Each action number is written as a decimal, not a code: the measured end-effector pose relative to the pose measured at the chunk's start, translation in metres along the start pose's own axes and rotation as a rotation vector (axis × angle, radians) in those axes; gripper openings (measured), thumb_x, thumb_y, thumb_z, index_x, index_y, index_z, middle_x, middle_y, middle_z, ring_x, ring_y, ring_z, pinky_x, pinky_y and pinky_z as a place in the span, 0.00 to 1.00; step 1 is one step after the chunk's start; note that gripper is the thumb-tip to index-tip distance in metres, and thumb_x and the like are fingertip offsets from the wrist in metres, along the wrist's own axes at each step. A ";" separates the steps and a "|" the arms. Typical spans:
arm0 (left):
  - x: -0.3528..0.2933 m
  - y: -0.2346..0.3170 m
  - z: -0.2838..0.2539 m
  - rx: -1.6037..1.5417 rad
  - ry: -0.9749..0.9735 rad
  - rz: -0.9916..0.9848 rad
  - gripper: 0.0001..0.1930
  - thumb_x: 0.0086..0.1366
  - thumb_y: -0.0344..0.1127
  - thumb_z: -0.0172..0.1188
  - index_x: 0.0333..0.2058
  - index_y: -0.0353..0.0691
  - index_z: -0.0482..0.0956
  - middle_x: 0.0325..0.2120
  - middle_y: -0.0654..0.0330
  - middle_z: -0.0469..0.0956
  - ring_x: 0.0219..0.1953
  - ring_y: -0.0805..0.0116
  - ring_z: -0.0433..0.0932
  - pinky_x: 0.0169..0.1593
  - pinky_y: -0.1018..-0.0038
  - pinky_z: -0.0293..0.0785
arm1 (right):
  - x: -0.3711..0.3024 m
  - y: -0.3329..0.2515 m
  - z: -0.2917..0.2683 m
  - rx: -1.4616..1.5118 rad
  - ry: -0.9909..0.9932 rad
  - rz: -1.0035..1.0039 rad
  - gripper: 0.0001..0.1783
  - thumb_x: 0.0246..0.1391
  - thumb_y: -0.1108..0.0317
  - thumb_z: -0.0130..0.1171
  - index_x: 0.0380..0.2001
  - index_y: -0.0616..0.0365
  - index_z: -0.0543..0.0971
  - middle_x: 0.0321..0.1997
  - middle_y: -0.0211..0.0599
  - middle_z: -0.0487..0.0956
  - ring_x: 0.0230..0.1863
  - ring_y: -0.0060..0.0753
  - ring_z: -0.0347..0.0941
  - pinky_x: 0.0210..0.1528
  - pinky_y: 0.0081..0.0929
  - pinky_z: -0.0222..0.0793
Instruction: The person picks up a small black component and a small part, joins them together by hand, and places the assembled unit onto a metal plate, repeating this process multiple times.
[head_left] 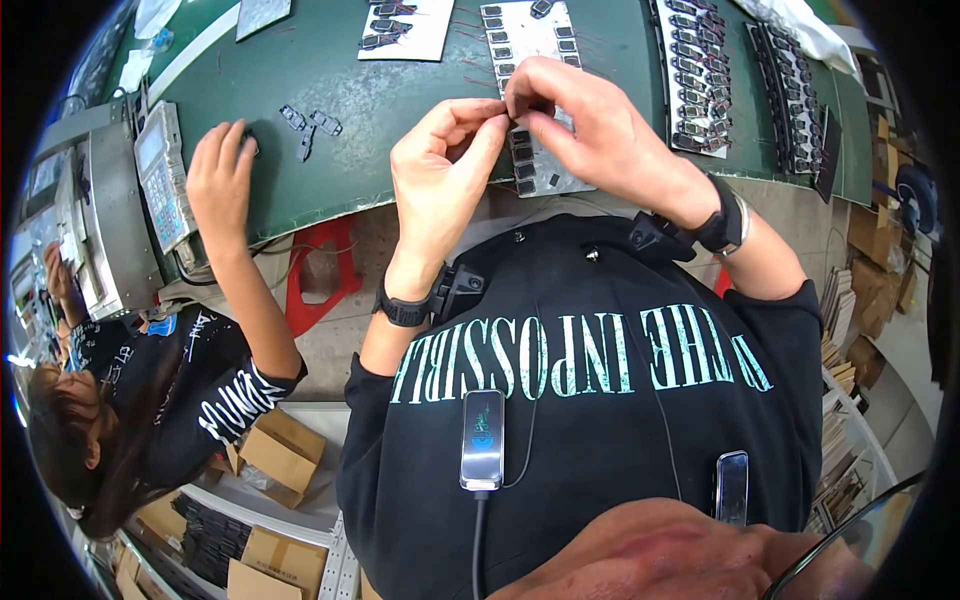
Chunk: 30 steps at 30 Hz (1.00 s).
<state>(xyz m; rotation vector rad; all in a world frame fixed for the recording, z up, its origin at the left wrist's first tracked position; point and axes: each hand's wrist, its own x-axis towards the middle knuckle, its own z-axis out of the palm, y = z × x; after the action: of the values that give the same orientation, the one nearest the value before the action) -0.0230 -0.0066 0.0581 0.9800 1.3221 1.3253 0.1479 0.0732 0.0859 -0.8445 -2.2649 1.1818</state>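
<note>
My left hand (440, 165) and my right hand (585, 125) meet over the near edge of a green work mat (380, 100). Their fingertips pinch one small dark part (520, 110) between them, too small to make out. Right beneath the hands lies a grey tray (535, 30) with rows of small black components and thin red wires. Both wrists carry black bands with a small device.
A co-worker's hand (220, 180) rests on the mat at the left, near a few loose black parts (310, 125). More trays of components (700, 70) lie at the right and back. A grey machine with a keypad (160, 175) stands at the left. Cardboard boxes (275, 450) sit below.
</note>
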 end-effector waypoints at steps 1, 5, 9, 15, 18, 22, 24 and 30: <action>0.001 0.000 -0.002 -0.039 -0.017 -0.036 0.08 0.65 0.24 0.63 0.42 0.30 0.82 0.35 0.62 0.84 0.37 0.79 0.80 0.43 0.82 0.76 | -0.001 -0.002 0.003 -0.027 0.006 -0.013 0.10 0.58 0.78 0.59 0.42 0.63 0.73 0.35 0.38 0.77 0.39 0.32 0.77 0.46 0.27 0.74; 0.000 0.002 0.000 0.202 -0.008 0.039 0.07 0.66 0.24 0.63 0.42 0.30 0.81 0.35 0.63 0.84 0.37 0.80 0.80 0.43 0.83 0.76 | 0.005 -0.003 -0.012 -0.097 -0.010 -0.028 0.10 0.56 0.76 0.60 0.42 0.62 0.75 0.35 0.40 0.78 0.40 0.35 0.79 0.46 0.28 0.74; 0.007 0.011 -0.001 0.094 0.028 0.010 0.08 0.67 0.24 0.62 0.43 0.30 0.80 0.36 0.62 0.83 0.38 0.79 0.80 0.43 0.83 0.75 | 0.031 0.024 -0.048 -0.176 -0.008 -0.063 0.10 0.56 0.73 0.62 0.41 0.61 0.78 0.34 0.42 0.79 0.40 0.40 0.79 0.44 0.32 0.75; 0.029 0.017 -0.004 -0.046 0.057 -0.018 0.09 0.67 0.24 0.61 0.45 0.28 0.78 0.38 0.57 0.83 0.40 0.74 0.82 0.46 0.81 0.77 | 0.063 0.072 -0.086 -0.417 0.086 -0.306 0.09 0.51 0.68 0.62 0.35 0.61 0.82 0.35 0.46 0.81 0.41 0.51 0.76 0.47 0.42 0.72; 0.031 0.013 -0.002 -0.079 0.045 -0.045 0.09 0.67 0.25 0.62 0.44 0.29 0.79 0.38 0.59 0.83 0.40 0.77 0.81 0.45 0.82 0.76 | 0.065 0.074 -0.083 -0.493 -0.052 -0.211 0.09 0.51 0.67 0.62 0.34 0.61 0.82 0.35 0.45 0.81 0.41 0.51 0.76 0.46 0.43 0.72; 0.034 0.008 -0.002 -0.088 0.044 -0.064 0.08 0.67 0.25 0.63 0.43 0.30 0.79 0.37 0.60 0.82 0.38 0.78 0.80 0.46 0.81 0.77 | 0.061 0.074 -0.080 -0.486 -0.037 -0.026 0.11 0.51 0.66 0.62 0.36 0.61 0.82 0.34 0.45 0.81 0.41 0.51 0.76 0.47 0.42 0.72; 0.036 0.005 -0.003 -0.053 0.054 -0.051 0.08 0.67 0.26 0.63 0.44 0.31 0.80 0.37 0.61 0.82 0.37 0.79 0.79 0.45 0.82 0.76 | 0.059 0.076 -0.076 -0.499 0.080 -0.054 0.12 0.51 0.66 0.63 0.38 0.60 0.81 0.35 0.45 0.81 0.43 0.49 0.76 0.48 0.41 0.72; 0.041 0.008 -0.012 0.103 0.111 0.053 0.08 0.66 0.26 0.63 0.43 0.33 0.81 0.36 0.64 0.81 0.36 0.78 0.78 0.44 0.82 0.74 | 0.038 0.073 -0.068 -0.587 0.119 -0.128 0.08 0.55 0.70 0.62 0.39 0.60 0.80 0.33 0.42 0.78 0.38 0.46 0.78 0.42 0.35 0.75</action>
<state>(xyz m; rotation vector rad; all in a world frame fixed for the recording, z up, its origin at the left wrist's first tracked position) -0.0432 0.0316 0.0615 1.0299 1.4702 1.3796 0.1867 0.1710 0.0648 -0.9214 -2.5501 0.3897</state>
